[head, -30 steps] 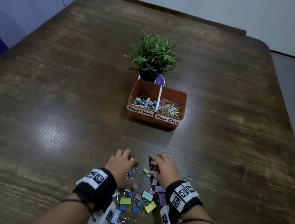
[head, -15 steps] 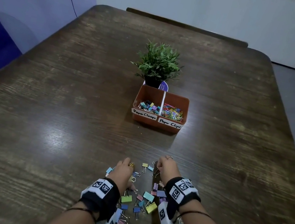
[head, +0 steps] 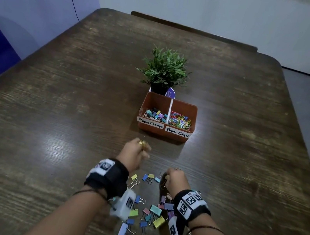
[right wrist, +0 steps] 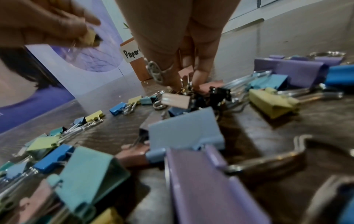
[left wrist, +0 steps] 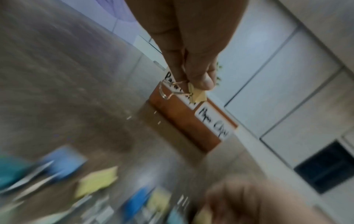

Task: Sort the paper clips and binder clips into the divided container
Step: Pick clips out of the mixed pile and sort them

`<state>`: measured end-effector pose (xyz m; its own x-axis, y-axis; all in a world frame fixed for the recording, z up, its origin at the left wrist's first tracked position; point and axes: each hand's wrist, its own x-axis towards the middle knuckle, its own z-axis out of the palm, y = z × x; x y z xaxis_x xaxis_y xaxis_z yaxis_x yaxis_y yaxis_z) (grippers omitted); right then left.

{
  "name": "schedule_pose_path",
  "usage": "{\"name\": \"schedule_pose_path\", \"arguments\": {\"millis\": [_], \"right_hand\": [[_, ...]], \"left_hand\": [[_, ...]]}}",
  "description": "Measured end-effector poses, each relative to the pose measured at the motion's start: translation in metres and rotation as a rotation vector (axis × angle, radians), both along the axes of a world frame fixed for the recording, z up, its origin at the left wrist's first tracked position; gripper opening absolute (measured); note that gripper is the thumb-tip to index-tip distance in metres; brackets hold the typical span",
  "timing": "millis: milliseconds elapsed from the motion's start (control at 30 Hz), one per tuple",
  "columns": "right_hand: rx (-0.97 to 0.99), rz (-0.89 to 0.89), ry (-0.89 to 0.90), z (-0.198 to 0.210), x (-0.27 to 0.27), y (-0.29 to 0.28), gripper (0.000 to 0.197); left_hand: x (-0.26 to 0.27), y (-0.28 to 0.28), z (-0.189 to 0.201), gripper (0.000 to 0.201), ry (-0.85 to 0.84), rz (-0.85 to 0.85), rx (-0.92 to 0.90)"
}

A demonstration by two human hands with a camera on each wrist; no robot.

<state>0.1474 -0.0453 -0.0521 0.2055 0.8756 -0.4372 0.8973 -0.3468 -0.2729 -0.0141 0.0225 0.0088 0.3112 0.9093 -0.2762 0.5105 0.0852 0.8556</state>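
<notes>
- In the head view the left hand (head: 135, 153) shows only its back; what its fingers hold is hidden.
- The right hand's (head: 175, 182) fingertips are hidden behind its knuckles.
- The wrist cameras cover part of the binder clips (head: 155, 209) near the table's (head: 47, 119) near edge; some are cut by the bottom border.
- The left wrist view is smeared: the clips (left wrist: 95, 183) there are only coloured blurs.
- The left label (left wrist: 173, 84) on the divided container (left wrist: 184, 121) is partly covered by the yellow binder clip (left wrist: 198, 94).
- The plant's (head: 165, 68) pot is largely hidden behind the container.

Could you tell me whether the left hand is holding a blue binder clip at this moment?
No, the left hand pinches a yellow binder clip by its wire handles, short of the container.
</notes>
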Motion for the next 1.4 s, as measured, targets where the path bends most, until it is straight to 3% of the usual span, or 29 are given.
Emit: {"name": "schedule_pose_path", "arguments": {"millis": [133,267,333,433,500,633,767,933,1033,1167,1300,1400], "right_hand": [[0.03,0.001,0.03,-0.003,0.006,-0.004,0.031],[0.103,-0.009,0.088,0.001,0.014,-0.001,0.029],[0.18,-0.033,0.147,0.011,0.019,0.006,0.027],[0.34,-0.046,0.257,0.039,0.025,0.024,0.027],[0.454,-0.044,0.335,0.058,0.024,0.043,0.026],[0.596,-0.028,0.371,0.085,0.016,0.099,0.026],[0.659,-0.005,0.34,0.08,0.003,0.147,0.03],[0.498,0.085,0.249,0.073,-0.007,0.16,0.059],[0.525,0.08,0.24,0.073,-0.006,0.142,0.068],[0.489,0.094,0.239,0.065,-0.004,0.091,0.05],[0.243,0.132,0.201,0.041,-0.001,0.023,0.026],[0.039,0.087,0.19,0.024,-0.001,-0.023,0.029]], "left_hand": [[0.016,0.054,0.035,0.018,-0.054,0.197,0.271],[0.037,0.097,0.039,0.01,-0.063,0.282,0.428],[0.043,0.114,0.028,0.013,0.01,0.176,0.445],[0.038,0.124,0.01,0.038,0.374,-0.217,0.475],[0.024,0.121,0.004,0.047,0.568,-0.378,0.506],[-0.014,0.093,-0.003,0.06,0.636,-0.408,0.447],[-0.047,0.056,-0.014,0.065,0.674,-0.423,0.337],[-0.074,0.019,-0.032,0.074,0.669,-0.471,0.175],[-0.082,0.006,-0.04,0.089,0.685,-0.547,0.123],[-0.079,-0.009,-0.044,0.09,0.684,-0.585,0.116],[-0.067,-0.027,-0.045,0.096,0.716,-0.587,0.078],[-0.057,-0.046,-0.049,0.082,0.714,-0.5,0.045]]}}
